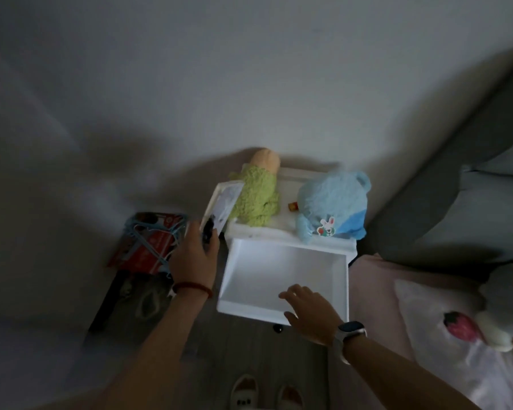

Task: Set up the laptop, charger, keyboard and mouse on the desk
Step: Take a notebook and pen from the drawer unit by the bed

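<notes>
My left hand [194, 258] has its grip curled round a small dark thing [208, 232] at the left edge of the white nightstand [290, 236]; too blurred to name it. My right hand [308, 312] rests with fingers loosely spread on the front edge of the pulled-out white drawer [282, 276], gripping nothing. A green soft toy [256, 199] and a blue soft toy [332, 202] sit on the nightstand top. I see no laptop, charger, keyboard or mouse for certain.

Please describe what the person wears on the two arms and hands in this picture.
Both forearms are bare, with no sleeves in view. The left wrist carries a thin dark red cord bracelet. The right wrist carries a smartwatch with a dark rectangular face and a light grey band. No rings or gloves can be seen on the left hand or the right hand; the picture is dim and slightly blurred.
</notes>
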Available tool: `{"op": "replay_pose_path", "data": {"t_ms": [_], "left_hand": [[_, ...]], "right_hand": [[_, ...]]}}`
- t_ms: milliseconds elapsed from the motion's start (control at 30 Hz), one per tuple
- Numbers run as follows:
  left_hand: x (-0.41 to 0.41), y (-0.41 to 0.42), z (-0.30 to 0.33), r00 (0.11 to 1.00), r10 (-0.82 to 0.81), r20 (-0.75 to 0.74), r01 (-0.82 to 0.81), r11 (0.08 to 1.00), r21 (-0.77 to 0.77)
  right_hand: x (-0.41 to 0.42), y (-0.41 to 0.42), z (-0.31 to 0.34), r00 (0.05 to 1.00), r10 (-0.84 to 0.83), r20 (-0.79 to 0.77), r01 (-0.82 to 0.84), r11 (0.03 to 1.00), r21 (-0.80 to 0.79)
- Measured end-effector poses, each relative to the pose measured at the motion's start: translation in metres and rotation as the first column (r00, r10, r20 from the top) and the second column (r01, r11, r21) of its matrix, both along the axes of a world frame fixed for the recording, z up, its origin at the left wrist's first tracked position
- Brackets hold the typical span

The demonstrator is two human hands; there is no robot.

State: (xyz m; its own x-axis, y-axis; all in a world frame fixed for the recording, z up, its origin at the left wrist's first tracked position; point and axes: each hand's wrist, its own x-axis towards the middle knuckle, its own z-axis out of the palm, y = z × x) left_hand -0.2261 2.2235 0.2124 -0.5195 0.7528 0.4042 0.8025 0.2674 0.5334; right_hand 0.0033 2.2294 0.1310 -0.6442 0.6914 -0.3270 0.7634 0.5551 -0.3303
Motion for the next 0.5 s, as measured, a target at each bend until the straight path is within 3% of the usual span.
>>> {"op": "replay_pose_path", "data": {"t_ms": [67, 200, 500], "left_hand": [[0.001, -0.009, -0.010, 1.000, -0.010, 0.005, 0.010, 1.000, -0.021], [0.004, -0.024, -0.030, 0.997, 0.016, 0.079, -0.008, 0.994, -0.109], [0.007, -0.042, -0.057, 0.998, 0.031, 0.056, -0.027, 0.997, -0.069]], "right_hand": [[0.001, -0.006, -0.019, 0.990, 0.105, 0.095, -0.102, 0.994, -0.033], [-0.006, -0.014, -0.060, 0.931, 0.322, 0.174, -0.339, 0.937, 0.080], [-0.006, 0.000, -0.081, 0.895, 0.412, 0.171, -0.446, 0.846, 0.292]]}}
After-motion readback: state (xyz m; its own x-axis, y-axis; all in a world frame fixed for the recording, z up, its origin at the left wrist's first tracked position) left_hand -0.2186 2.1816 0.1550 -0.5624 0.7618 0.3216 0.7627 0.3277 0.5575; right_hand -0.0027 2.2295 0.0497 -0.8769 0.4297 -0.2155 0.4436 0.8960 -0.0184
